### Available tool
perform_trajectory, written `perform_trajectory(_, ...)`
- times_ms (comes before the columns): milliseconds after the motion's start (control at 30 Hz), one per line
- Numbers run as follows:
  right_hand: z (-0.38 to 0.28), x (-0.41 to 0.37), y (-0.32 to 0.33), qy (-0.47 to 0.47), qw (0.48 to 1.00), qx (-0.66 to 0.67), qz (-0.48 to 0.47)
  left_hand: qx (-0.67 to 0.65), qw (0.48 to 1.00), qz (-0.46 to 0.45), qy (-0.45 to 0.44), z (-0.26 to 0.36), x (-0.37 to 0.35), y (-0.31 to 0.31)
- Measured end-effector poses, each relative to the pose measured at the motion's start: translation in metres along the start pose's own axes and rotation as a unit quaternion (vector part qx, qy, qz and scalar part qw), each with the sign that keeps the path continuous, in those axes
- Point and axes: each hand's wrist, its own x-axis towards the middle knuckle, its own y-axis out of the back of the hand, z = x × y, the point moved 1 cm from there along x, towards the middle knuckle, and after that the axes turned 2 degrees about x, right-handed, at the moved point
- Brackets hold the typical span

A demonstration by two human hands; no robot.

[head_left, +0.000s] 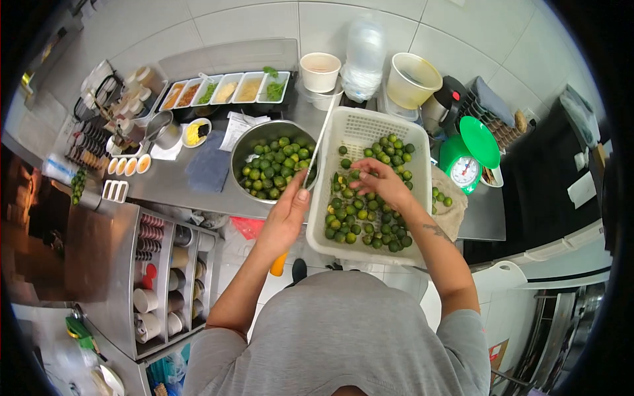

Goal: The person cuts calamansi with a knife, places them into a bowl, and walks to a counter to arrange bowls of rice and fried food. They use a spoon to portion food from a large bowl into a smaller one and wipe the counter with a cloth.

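Picking through small green limes is, by my judgement, the step in hand. The right hand [382, 185] is down inside the white basket [367, 127], which stands on the steel counter [172, 185] with its near end hanging over the edge. Its fingers are bent and slightly apart, the tips touching the basket limes [360, 221] near the middle of the heap. Whether one fruit is already pinched between them I cannot tell.

The left hand [288, 212] reaches over the near rim of the steel bowl [236, 158], which sits just left of the basket and touches or nearly touches it. Its fingers lie close together with the thumb alongside. The palm is turned away from the camera, so whether it holds anything cannot be told. The bowl limes [272, 168] fill the bowl thickly. A few loose limes [441, 197] lie on a cloth right of the basket, near the green scale [465, 168].

A next move from here would call for a light fingertip pinch on a single round fruit, since they roll easily. It would then call for a short carry left over the basket wall to the bowl, with neighbouring fruit kept from spilling off the overhanging near end.
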Motion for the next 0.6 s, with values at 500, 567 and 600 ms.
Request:
perform_trajectory(500,-0.036,-0.031,-0.030,0.076,0.949,0.286,0.106,0.230,0.969,-0.087,-0.038,0.014,-0.012,-0.031)
perform_trajectory(567,-0.036,-0.031,-0.032,0.076,0.953,0.274,0.101,0.247,0.965,-0.081,-0.017,0.018,-0.014,-0.033)
perform_trajectory(600,-0.037,-0.030,-0.033,0.076,0.955,0.268,0.099,0.256,0.963,-0.078,-0.007,0.020,-0.014,-0.034)
